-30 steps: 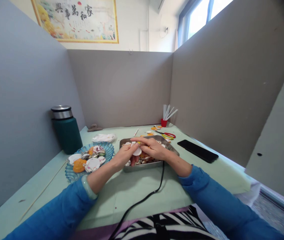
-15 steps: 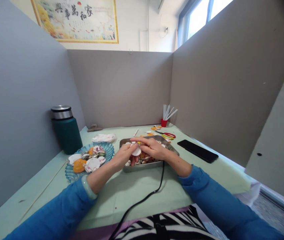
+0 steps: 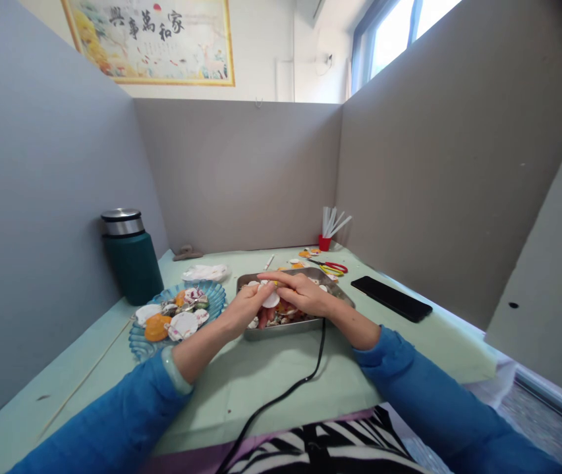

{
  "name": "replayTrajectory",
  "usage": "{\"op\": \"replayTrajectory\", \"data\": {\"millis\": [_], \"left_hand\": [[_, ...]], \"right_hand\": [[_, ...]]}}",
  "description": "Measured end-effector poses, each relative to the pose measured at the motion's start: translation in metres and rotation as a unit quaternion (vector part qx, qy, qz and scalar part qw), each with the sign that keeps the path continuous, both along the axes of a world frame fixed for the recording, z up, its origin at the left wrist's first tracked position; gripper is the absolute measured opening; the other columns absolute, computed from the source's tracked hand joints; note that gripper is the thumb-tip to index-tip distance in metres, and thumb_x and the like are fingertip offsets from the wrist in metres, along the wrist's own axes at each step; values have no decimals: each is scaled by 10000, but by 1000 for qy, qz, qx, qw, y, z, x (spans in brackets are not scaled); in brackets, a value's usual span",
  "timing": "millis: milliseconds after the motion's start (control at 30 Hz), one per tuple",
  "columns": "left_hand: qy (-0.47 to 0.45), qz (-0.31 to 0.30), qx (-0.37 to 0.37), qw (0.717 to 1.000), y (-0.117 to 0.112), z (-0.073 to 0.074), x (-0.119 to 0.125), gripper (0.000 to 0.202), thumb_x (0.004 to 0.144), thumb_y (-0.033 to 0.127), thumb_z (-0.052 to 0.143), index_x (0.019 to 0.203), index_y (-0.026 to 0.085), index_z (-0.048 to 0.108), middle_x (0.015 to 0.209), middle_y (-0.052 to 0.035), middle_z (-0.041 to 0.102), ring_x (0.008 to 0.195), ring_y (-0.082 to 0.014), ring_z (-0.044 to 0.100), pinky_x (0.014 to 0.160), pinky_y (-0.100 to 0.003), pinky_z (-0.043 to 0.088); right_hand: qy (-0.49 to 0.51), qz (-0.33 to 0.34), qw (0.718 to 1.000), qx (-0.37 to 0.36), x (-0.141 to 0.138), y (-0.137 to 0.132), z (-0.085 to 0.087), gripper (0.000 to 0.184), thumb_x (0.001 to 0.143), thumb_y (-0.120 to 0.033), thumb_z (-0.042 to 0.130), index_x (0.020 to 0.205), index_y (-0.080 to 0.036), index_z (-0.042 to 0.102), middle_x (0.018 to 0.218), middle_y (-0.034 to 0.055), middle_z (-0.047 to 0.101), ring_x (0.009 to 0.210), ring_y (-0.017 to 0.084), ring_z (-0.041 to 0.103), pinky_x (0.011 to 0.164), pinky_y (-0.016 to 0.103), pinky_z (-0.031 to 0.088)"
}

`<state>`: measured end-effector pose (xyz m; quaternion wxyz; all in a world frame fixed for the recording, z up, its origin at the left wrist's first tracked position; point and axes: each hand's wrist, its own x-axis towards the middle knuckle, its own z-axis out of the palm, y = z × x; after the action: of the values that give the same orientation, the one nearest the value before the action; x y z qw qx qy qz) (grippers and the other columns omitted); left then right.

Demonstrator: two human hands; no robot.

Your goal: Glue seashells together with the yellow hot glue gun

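Over a metal tray (image 3: pixel 246 280) of shells, my left hand (image 3: pixel 242 309) pinches a white shell (image 3: pixel 271 300) between thumb and fingers. My right hand (image 3: pixel 304 292) is curled over the same shell from the right, fingers pressed on its top edge, where something small and yellow shows. Both hands meet above the tray's middle. What else the right fingers hold is hidden.
A blue glass dish (image 3: pixel 214 297) of white and orange shells sits left of the tray. A green flask (image 3: pixel 131 255) stands far left. Scissors (image 3: pixel 333 266), a red cup of white sticks (image 3: pixel 325 241) and a black phone (image 3: pixel 391 297) lie right. A black cable (image 3: pixel 281 394) runs toward me.
Almost nothing moved. The shell and my fingertips shifted very slightly between the frames.
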<state>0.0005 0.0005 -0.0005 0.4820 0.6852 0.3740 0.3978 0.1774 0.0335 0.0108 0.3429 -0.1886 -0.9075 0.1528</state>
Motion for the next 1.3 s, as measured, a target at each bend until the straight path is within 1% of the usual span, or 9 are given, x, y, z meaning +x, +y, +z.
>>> {"op": "replayTrajectory", "data": {"millis": [167,300,533,733,833,933,1067,1300], "left_hand": [[-9,0,-7,1000,1,-1,-1,458,836,530,427,621,136,517,491,-4,539,341,-74,451,378,-200,314],[-10,0,-11,1000,1,-1,-1,451,829,530,436,629,135,516,491,-2,540,337,-75,450,374,-200,314],[-14,0,-15,1000,0,0,-1,427,829,516,441,644,135,502,489,4,539,329,-74,441,372,-202,316],[-5,2,-4,1000,1,-1,-1,455,842,526,414,629,134,506,496,2,540,340,-72,453,385,-201,316],[4,2,4,1000,1,-1,-1,484,838,548,407,613,132,507,490,0,535,342,-73,452,382,-201,315],[12,4,4,1000,2,-1,-1,501,833,560,410,597,130,508,478,1,524,342,-71,446,381,-199,312],[5,3,0,1000,3,-3,-1,491,843,547,403,609,129,511,490,-1,534,341,-68,447,381,-195,311],[-10,4,-1,1000,2,-3,-1,483,830,555,423,624,128,518,496,1,542,336,-67,448,377,-195,311]], "right_hand": [[0,-3,1000,-2,0,-2,1,419,876,-166,400,1287,-174,484,611,-39,502,542,93,430,597,216,366],[-3,-7,1000,1,0,-3,2,415,878,-177,403,1285,-167,487,596,-42,490,539,93,427,598,217,365],[-12,-6,1000,0,1,-1,1,423,885,-190,396,1302,-175,467,564,-52,459,557,104,437,649,234,386],[-6,-4,1000,-5,0,0,0,420,884,-179,392,1296,-178,472,649,-25,541,586,103,465,637,226,381],[-7,-5,1000,-4,0,0,-1,425,883,-173,388,1300,-172,467,633,-28,539,577,103,461,628,225,380],[-8,-8,1000,-2,0,0,0,422,884,-177,389,1297,-182,471,666,-22,552,571,99,455,627,224,380],[-8,-8,1000,-4,0,-1,1,417,889,-189,393,1298,-183,473,634,-30,526,580,104,460,648,231,381],[-11,-10,1000,-12,0,1,0,424,894,-185,394,1314,-196,455,606,-45,483,569,98,449,626,222,366]]}}
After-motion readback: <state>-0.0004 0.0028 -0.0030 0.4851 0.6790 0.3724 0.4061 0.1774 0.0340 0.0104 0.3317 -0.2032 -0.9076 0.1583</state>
